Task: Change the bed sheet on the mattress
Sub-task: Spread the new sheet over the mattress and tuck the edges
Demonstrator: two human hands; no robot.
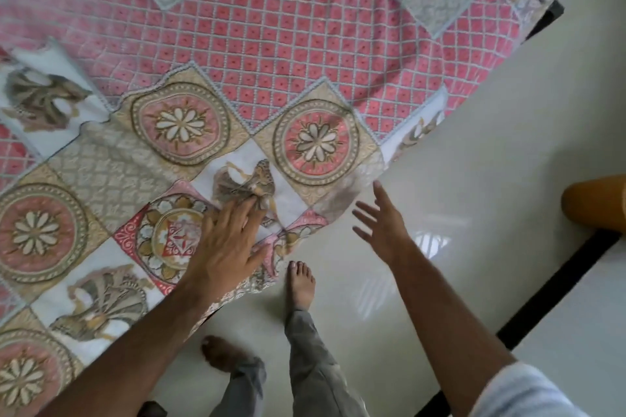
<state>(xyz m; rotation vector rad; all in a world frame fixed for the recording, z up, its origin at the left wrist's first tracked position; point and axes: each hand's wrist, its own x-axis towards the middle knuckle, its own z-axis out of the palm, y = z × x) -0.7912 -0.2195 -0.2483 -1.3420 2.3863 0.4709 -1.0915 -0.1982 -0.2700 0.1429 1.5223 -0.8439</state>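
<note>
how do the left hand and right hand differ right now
The left hand lies palm down on the patterned bed sheet, touching it; the right hand is in the air over the pale floor, touching nothing. The left hand's fingers lie fairly close together on the fabric, while the right hand's are spread apart. Both hands are open and gripping nothing.

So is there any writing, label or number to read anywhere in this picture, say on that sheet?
None: the patterned bed sheet shows only flowers, grids and ornaments, no letters or numbers.
The left hand, right hand and floor bear no text either.
</note>
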